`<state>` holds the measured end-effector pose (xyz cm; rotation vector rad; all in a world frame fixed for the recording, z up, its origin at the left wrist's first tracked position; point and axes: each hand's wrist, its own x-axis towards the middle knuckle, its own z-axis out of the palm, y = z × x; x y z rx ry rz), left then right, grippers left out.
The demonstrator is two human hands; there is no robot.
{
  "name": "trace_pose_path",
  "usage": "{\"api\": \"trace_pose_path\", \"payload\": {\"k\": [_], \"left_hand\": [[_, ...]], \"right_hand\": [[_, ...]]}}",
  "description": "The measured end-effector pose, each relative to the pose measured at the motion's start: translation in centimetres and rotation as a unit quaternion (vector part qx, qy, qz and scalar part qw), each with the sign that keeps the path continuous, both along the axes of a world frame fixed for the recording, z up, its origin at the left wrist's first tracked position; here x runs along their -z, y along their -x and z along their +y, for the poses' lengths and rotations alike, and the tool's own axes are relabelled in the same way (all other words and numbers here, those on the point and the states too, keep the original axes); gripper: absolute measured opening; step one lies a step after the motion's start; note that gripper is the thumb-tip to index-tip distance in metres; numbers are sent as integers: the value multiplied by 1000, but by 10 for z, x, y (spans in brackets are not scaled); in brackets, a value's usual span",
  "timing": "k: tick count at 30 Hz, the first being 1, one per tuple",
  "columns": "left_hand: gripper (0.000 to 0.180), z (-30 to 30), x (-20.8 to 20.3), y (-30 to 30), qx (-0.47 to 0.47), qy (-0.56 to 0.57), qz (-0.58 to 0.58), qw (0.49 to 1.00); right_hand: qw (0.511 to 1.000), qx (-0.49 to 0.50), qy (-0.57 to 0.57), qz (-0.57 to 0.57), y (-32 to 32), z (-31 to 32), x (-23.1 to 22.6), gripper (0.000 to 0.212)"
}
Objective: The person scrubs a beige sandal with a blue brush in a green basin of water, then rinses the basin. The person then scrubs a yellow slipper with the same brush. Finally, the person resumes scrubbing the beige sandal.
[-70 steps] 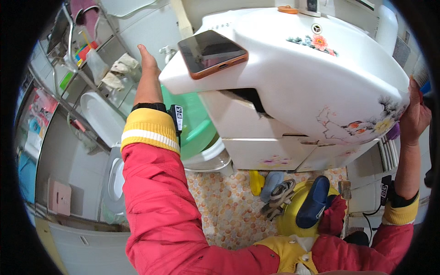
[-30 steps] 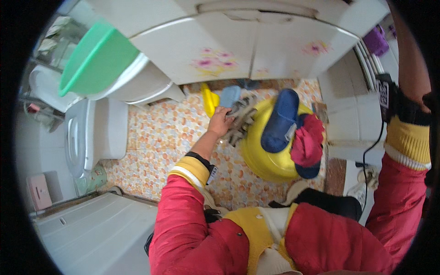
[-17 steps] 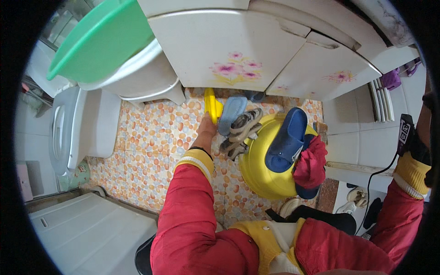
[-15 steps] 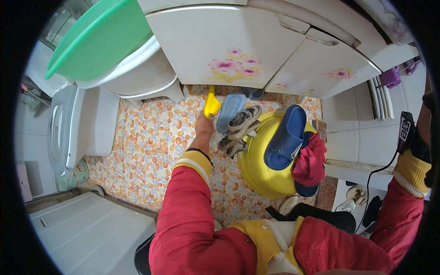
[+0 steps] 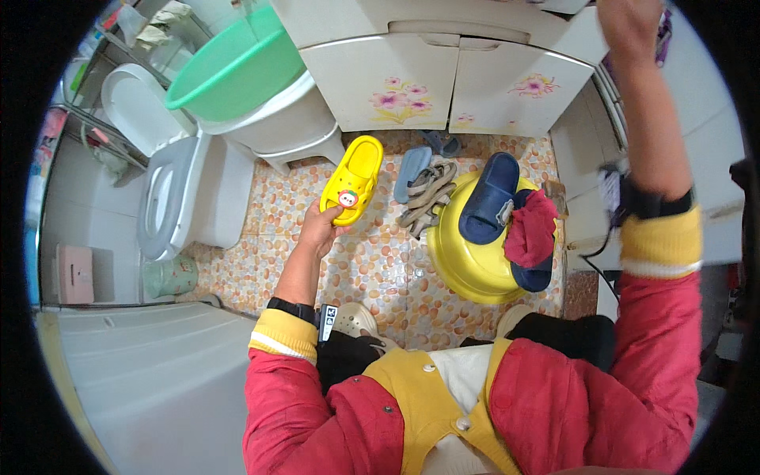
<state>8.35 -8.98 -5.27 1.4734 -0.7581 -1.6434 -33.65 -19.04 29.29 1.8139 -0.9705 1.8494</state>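
A yellow slipper [image 5: 356, 170] with a small round charm on its strap is in my left hand [image 5: 318, 229], raised over the pebble-patterned floor; the thumb lies on the strap. My right hand [image 5: 631, 28] reaches up by the right end of the counter. It is smeared and cut by the upper edge, so its fingers cannot be read. On an overturned yellow basin [image 5: 463, 265] rest a navy slipper [image 5: 484, 207], a second navy slipper [image 5: 535, 277] and a crumpled red cloth [image 5: 532, 228]. Beside the basin lie grey-beige sandals [image 5: 431, 188] and a light-blue slipper [image 5: 411, 169].
A white cabinet [image 5: 380, 71] with painted flowers stands ahead. To the left are a green basin [image 5: 237, 71] on a white stool-like tub [image 5: 277, 119], a toilet [image 5: 170, 194] and a pale ribbed panel [image 5: 158, 372]. A dark slipper [image 5: 443, 143] sits below the cabinet.
My left hand has lifted the yellow slipper off the floor by the cabinet and brought it back toward me. My right arm has swung up to the counter. The view has shifted.
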Motion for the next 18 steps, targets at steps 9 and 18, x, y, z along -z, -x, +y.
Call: {"api": "trace_pose_path", "payload": {"k": [9, 18], "left_hand": [[48, 57, -166, 21, 48, 93, -17, 994], [52, 121, -146, 94, 94, 167, -127, 973]], "right_hand": [[859, -235, -447, -90, -97, 197, 224, 61], [829, -131, -530, 121, -110, 228, 184, 51]]}}
